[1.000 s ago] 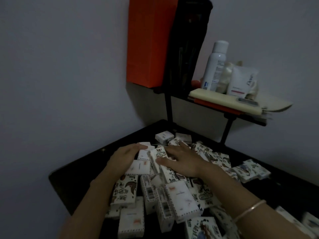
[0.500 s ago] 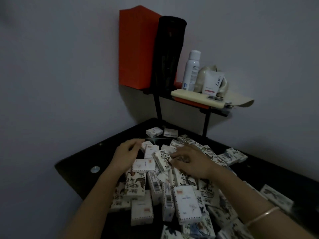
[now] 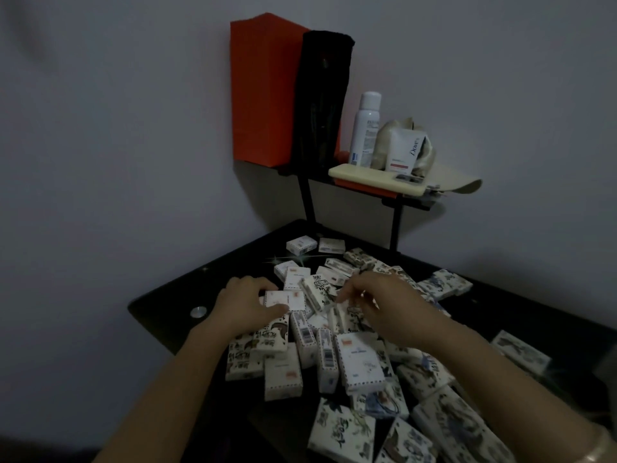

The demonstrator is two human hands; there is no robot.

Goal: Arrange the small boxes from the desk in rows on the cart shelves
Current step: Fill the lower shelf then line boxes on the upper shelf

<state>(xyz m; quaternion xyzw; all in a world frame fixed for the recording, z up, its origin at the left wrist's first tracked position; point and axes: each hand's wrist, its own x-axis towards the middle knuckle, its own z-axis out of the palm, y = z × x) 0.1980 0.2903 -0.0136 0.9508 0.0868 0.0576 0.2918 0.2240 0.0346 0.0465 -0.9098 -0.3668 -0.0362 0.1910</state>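
One dark glossy desk (image 3: 187, 294) carries the whole job as it stands. A loose heap of small white printed cardboard boxes (image 3: 334, 359) lies across it, none in rows. No cart shows in view, so the step in hand looks like gathering a handful to carry off. Both forearms reach in from below over the heap. The left hand (image 3: 245, 305) grips a plain white box with a dotted border (image 3: 286, 300) at the heap's far left, fingers over its far edge and thumb at the near one. The right hand (image 3: 392, 307) hovers curled over the middle boxes; blur hides whether it pinches one. The next move likely calls for squaring several boxes into one grasp before lifting, since loose ones could slip.
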